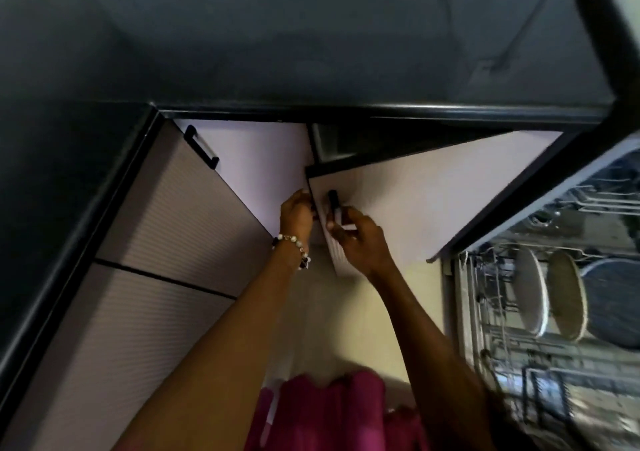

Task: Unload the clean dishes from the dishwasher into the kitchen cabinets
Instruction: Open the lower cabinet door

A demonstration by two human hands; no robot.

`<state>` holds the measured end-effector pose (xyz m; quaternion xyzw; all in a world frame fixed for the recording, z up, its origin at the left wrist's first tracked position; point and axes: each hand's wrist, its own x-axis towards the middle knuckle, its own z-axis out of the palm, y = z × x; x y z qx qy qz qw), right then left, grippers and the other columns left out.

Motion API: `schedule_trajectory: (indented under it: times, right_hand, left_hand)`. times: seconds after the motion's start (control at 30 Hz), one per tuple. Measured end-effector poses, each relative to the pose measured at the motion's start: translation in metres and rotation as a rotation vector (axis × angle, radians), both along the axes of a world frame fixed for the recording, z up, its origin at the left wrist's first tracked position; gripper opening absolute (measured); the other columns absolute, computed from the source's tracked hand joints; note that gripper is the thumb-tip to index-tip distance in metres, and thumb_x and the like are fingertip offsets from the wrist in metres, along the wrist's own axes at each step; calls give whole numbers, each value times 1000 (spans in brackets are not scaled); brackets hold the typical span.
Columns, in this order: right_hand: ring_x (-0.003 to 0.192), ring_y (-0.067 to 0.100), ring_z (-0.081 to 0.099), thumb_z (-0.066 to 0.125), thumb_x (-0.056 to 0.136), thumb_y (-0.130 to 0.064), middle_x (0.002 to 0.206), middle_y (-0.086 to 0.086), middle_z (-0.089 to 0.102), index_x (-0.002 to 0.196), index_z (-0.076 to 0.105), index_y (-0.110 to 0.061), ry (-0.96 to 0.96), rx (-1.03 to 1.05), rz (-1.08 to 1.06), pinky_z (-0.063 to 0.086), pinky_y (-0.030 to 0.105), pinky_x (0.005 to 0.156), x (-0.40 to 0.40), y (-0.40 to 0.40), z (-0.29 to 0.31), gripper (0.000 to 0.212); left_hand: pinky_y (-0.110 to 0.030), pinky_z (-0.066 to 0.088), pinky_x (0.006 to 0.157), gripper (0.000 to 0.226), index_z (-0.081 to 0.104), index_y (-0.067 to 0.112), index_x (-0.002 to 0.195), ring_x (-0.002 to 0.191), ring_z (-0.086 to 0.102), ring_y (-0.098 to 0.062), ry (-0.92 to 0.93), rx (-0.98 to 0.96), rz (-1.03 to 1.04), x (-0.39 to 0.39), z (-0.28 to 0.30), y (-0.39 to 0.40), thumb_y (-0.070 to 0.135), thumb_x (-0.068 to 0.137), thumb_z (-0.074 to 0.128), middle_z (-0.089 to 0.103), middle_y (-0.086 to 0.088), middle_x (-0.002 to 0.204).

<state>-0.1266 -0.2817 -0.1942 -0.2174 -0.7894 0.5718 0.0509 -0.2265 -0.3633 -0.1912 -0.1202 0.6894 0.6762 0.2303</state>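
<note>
Evidently a cabinet is being worked: the right hand (360, 239) curls round the black bar handle (333, 208) of the pale ribbed cabinet door (426, 194), the left hand (296, 213) grips its edge. Round pale plates (530, 291) stand in the wire dishwasher rack (519, 357), to be lifted next.

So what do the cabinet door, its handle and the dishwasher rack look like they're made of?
The cabinet door looks like pale matte laminate or painted board, with fine ribbing near its lower edge. Its handle is a black bar, likely coated metal, though plastic is possible. The dishwasher rack is thin wire, seemingly grey-coated metal; blur leaves its finish unclear.
</note>
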Motion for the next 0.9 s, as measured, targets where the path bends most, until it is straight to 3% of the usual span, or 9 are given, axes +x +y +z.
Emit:
schedule_trajectory:
  times: [0.1,0.2,0.43,0.53,0.63,0.7,0.77,0.83,0.9]
  right_hand:
    - [101,14,61,58,93,-32,110,-3,64,118,62,-16,-35,-89,7,45,13,77,56,-5,9,31]
    - [99,12,62,54,91,-47,108,-7,67,112,64,-24,-69,-165,-6,50,26,88,109,-4,12,34]
    - [108,19,61,47,87,-54,111,8,68,109,65,-16,-12,-375,-200,47,33,96,237,11,25,47]
    - [96,8,61,40,99,-39,97,-4,66,99,62,-21,-27,-431,-320,45,30,94,280,30,34,29]
    - [95,-2,58,35,102,-32,98,-13,63,98,59,-25,-53,-466,-411,42,28,98,311,63,40,26]
    - [110,9,58,35,101,-40,110,-8,63,101,62,-30,-92,-438,-459,41,34,105,324,84,41,29]
    - [116,18,56,36,95,-53,119,-3,63,100,63,-42,-128,-371,-484,41,45,106,337,106,38,29]
    - [113,20,59,37,91,-56,117,-2,65,98,63,-45,-139,-307,-482,44,50,102,348,126,36,28]
    - [109,21,61,37,93,-55,114,-1,66,102,61,-43,-161,-252,-464,46,50,99,354,138,50,28]
  left_hand:
    - [-45,47,100,29,61,-2,117,100,59,-28,-148,-63,-10,44,4,-7,6,91,48,62,-19,116]
    - [-42,47,99,32,59,-9,117,99,60,-28,-202,-54,-53,101,9,-12,4,89,51,63,-16,112]
    - [-36,46,81,9,68,8,77,85,57,-25,-244,-96,-152,237,24,0,10,82,61,64,-15,88]
    - [-35,50,86,21,72,4,94,86,65,-24,-196,-67,-285,287,38,21,20,81,67,72,-17,98]
    - [-21,50,80,31,63,1,119,79,54,-8,-138,-43,-372,330,54,49,12,90,59,57,-26,116]
    - [-17,48,84,34,57,3,127,89,48,-12,-119,-14,-438,351,58,66,9,93,54,54,-24,124]
    - [-24,43,102,37,56,11,130,108,53,-10,-111,27,-503,366,57,86,10,93,55,57,-13,132]
    - [-32,41,107,37,57,20,129,115,56,-14,-113,14,-539,379,55,104,14,92,57,61,-2,127]
    - [-28,45,90,40,56,27,130,96,58,-14,-114,-19,-548,388,53,118,14,92,55,67,4,106]
